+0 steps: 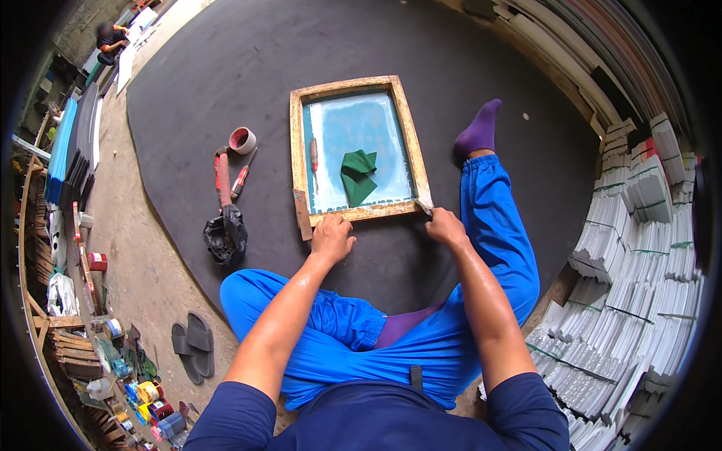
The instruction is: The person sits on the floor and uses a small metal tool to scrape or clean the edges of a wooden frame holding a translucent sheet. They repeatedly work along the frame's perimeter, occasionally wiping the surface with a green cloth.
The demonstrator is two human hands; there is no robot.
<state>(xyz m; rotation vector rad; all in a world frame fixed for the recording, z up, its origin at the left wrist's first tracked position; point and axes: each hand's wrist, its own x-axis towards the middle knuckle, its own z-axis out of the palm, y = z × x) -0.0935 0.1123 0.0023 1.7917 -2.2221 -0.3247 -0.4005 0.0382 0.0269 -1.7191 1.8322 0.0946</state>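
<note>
A wooden-framed printing screen (297, 143) with blue mesh lies flat on the dark surface before me. My left hand (332, 239) grips its near rail, left of the middle, fingers curled over the wood. At the near right corner my right hand (446, 227) is closed round a small dark-handled scraper (424, 205), its flat end against the frame. On the mesh rest a crumpled green cloth (357, 178) and a red-handled screwdriver (314, 160). A worn wooden strip (302, 214) stands against the frame's near left corner.
Left of the frame lie a cup with red inside (242, 140), another screwdriver (240, 182), a red stick-like tool (222, 180) and a black plastic bag (225, 237). Sandals (193, 347) lie lower left. Bundled white stacks (624, 255) line the right. A person (111, 41) sits far left.
</note>
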